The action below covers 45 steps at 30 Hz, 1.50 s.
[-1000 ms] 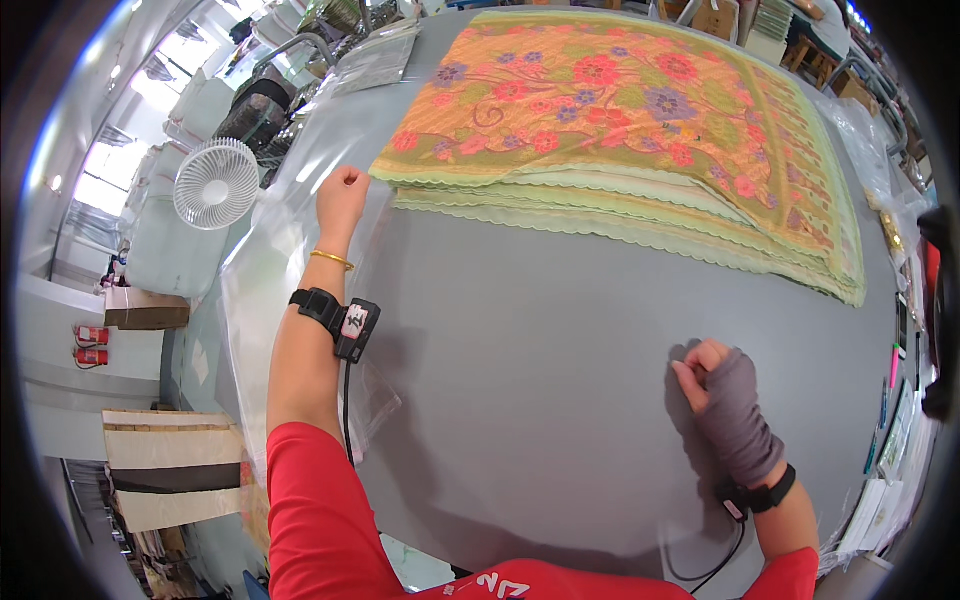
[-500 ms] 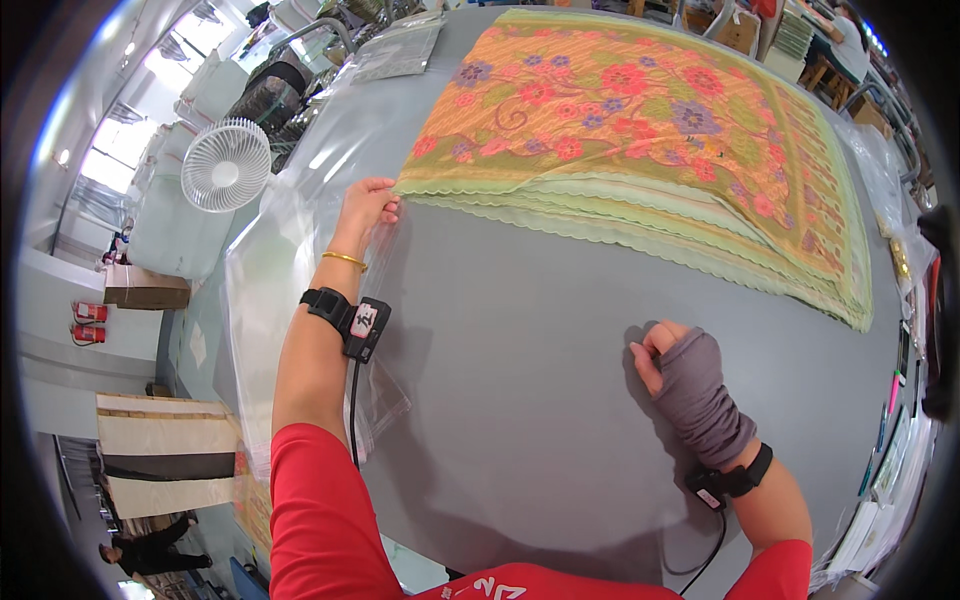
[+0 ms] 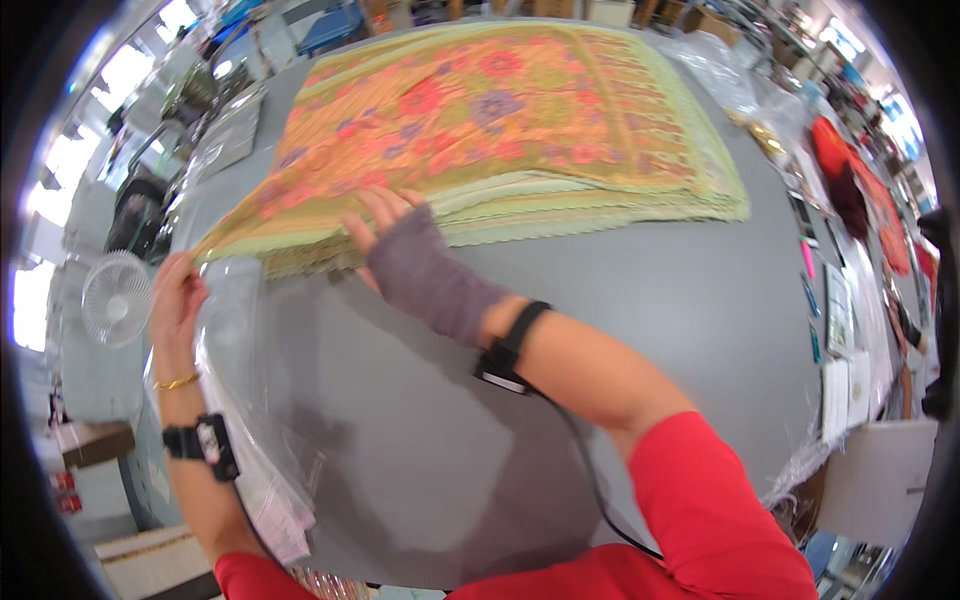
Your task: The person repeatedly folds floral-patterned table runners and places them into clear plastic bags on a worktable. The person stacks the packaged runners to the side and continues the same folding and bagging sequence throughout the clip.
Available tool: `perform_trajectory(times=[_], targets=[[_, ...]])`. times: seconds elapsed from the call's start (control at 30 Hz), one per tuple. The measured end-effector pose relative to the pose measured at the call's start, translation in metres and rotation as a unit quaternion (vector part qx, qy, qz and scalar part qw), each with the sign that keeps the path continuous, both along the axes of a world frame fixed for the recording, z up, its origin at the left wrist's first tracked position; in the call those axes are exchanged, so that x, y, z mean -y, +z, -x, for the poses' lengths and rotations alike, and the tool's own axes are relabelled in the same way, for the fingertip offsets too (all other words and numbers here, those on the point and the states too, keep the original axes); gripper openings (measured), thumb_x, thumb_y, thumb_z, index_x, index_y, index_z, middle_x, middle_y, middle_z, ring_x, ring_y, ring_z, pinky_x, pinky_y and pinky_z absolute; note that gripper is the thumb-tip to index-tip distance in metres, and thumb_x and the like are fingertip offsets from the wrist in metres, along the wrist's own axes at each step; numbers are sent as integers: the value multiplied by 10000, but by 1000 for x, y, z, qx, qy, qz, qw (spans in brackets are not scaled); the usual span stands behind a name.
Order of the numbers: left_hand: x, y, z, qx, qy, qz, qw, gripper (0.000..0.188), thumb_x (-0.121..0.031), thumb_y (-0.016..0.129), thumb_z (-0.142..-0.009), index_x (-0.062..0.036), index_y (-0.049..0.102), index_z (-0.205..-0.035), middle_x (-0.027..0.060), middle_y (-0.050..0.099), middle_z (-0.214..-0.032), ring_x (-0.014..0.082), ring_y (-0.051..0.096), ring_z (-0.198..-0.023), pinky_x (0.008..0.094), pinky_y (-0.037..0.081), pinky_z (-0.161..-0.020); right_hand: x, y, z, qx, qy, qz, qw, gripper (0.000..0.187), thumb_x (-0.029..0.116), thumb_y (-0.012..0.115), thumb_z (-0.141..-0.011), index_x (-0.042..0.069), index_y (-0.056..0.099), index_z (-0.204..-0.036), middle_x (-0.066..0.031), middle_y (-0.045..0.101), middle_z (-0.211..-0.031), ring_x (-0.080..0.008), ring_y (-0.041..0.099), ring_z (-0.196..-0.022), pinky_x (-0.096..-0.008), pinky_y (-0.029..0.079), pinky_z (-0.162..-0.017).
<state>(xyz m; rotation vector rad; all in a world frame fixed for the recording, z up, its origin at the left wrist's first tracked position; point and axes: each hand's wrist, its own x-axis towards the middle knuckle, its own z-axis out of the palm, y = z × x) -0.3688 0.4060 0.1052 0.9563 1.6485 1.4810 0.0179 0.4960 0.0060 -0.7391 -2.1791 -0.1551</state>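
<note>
A patterned cloth [image 3: 455,110], orange with pink and purple flowers and a pale green scalloped border, lies folded in several layers on the grey table. My left hand [image 3: 178,295] pinches its near left corner and holds it stretched out past the layers beneath. My right hand [image 3: 400,240], in a grey fingerless glove, rests at the near edge of the cloth with its fingers spread. The thumb side is partly hidden, and slight blur softens both hands.
Clear plastic bags [image 3: 250,400] lie along the left side of the grey table [image 3: 560,400]. A white fan [image 3: 118,298] stands beyond that edge. Pens [image 3: 808,260], papers [image 3: 845,390] and crumpled plastic wrap [image 3: 705,70] line the right side.
My left hand has pulled the cloth's corner out to the left. My right hand has come from the bare table to the cloth's near edge, its fingers now spread. The view has turned.
</note>
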Motion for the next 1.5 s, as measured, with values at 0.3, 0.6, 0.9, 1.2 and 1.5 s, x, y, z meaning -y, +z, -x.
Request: perform_trajectory(times=[0.3,0.6,0.9,1.2,1.5], targets=[[85,27,96,-111,49,15,992,289,-81,569,-1025,-57,750,-1249,-27,580,-814,46,521,-668,197,451,-572,-121,-13,-255,177,-353,18,919,157,130,654,-814,143,789,-891,-80,736,-808,-292,713,-759,-469,524,-727],[197,-53,29,-443,49,81,892,238,-16,517,-1012,-18,753,-1044,37,523,-940,126,556,-725,270,557,-559,39,30,-494,218,-258,118,934,167,88,660,-879,183,764,-967,-91,721,-896,-318,686,-890,-444,514,-828],[305,-85,-7,-371,10,152,916,234,-30,527,-1017,-23,735,-1124,29,600,-1008,101,575,-771,242,542,-534,183,46,-576,175,-145,460,858,219,236,654,-1037,74,766,-1133,-195,741,-1036,-366,716,-966,-444,562,-897],[275,-81,45,-359,-1,143,922,270,-71,540,-1024,-49,731,-1213,23,713,-1049,83,605,-753,228,536,-547,95,118,-563,27,22,142,989,217,24,592,-996,48,752,-1141,-113,761,-1030,-257,711,-991,-371,566,-917],[275,-51,63,-398,32,115,910,290,-86,544,-1029,-58,764,-1216,25,721,-1032,81,593,-711,245,556,-578,229,1,-562,147,-77,240,956,216,201,752,-938,52,677,-1074,-119,700,-1182,-369,663,-1063,-449,557,-917]])
